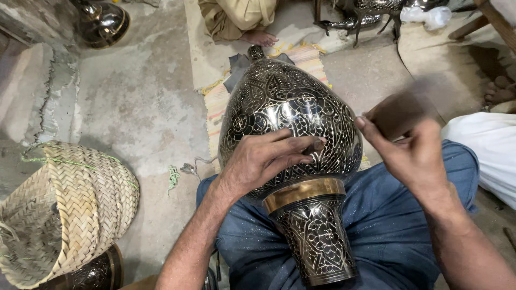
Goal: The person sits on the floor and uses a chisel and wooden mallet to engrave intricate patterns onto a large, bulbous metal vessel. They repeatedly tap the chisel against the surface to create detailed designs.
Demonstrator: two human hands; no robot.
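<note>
Blue trousers cover the person's lap, and the engraved metal vase lies across them, its flared foot toward the camera and its narrow neck pointing away.

The left hand rests palm-down on the lower body of the vase, just above the plain brass band. Its fingers curl around a thin dark tool held against the engraved surface; the hand is closed on that tool. The right hand is raised just beside the vase's right flank and grips a brown block-shaped object. This object is blurred, so its kind cannot be told.

Beyond the vase, a striped mat lies on the concrete floor, with a dark cloth under the neck. At the lower left, a woven basket leans over a dark round vessel. Another dark vessel stands at the top left. A second person's bare foot rests at the top edge, well apart from the vase. White fabric lies at the right, near the right forearm.
</note>
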